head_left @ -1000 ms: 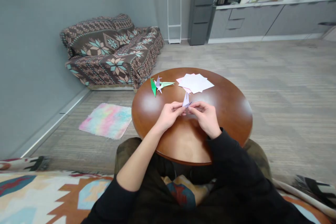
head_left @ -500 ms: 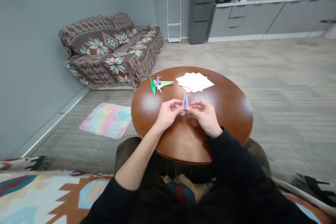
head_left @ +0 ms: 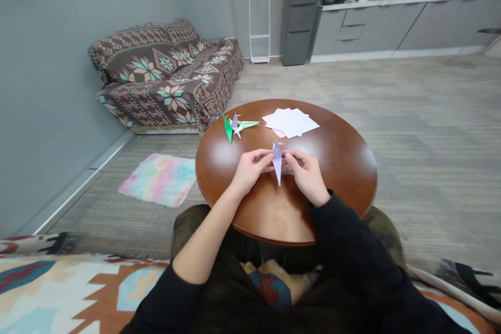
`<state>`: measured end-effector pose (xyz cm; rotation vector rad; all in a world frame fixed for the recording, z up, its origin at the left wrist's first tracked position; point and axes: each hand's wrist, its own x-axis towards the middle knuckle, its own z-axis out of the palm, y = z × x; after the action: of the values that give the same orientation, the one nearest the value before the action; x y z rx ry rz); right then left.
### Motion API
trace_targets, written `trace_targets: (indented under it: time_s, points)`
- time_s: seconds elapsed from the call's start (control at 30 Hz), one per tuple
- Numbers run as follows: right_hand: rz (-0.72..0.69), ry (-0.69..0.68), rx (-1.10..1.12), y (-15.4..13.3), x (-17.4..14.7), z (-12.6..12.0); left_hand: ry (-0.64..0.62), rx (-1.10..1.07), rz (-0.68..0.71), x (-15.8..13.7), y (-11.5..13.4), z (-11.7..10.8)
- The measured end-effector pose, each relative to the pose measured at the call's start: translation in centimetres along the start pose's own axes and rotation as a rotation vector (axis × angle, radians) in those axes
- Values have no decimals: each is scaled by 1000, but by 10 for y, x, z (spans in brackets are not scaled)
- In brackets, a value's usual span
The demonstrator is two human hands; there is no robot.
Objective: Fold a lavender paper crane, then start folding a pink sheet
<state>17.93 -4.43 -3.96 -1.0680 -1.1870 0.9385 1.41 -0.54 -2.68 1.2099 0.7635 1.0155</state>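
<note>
Both hands pinching the lilac paper fold [head_left: 277, 160] over the worktop [head_left: 344, 162] centre: left hand [head_left: 250, 169] one side, right hand [head_left: 307, 175] the other. Long point faces me. Finished cranes [head_left: 237, 126] and paper stack [head_left: 291, 123] sit at the far edge.

Both hands over round wooden table [head_left: 344, 167], pinching a folded lilac paper piece [head_left: 277, 160] btwn them: left hand [head_left: 250, 169] on its left side, right hand [head_left: 307, 175] on its right, long point hanging down toward the person. Farther back on table: green paper crane [head_left: 230, 128] w/ small lilac crane [head_left: 235, 124] touching it, and stack of white/pink paper sheets [head_left: 291, 122] to the right. Patterned sofa [head_left: 164, 78] by wall, pastel mat [head_left: 158, 178] on floor.
</note>
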Motion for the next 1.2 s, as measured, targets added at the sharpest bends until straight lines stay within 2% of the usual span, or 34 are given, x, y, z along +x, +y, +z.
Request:
trace_targets:
  time_s: [0.3, 0.4, 0.5, 0.63, 0.73, 0.83, 0.97, 1.2]
  points:
    - [-36, -10, -96, 4, -2, -1, 45, 62, -23, -2, -1, 3]
    - [-53, -8, -157, 7, -2, 0, 78, 115, -16, -2, -1, -4]
    - [-71, -23, -249, 12, -2, 2, 157, 204, 9, -1, 4, -31]
    - [-136, -78, -386, 13, -3, 8, 335, 362, 74, 4, 18, -92]
    - [-203, -121, -472, 13, -4, 15, 468, 511, 117, 17, 31, -137]
    - [-282, -149, -556, 14, -3, 18, 561, 701, 138, 37, 38, -166]
    - [-390, -111, -705, 21, 16, 8, 582, 893, 140, 66, 36, -182]
    - [-413, -33, -1022, 36, 97, -28, 466, 1072, 128, 109, 27, -175]
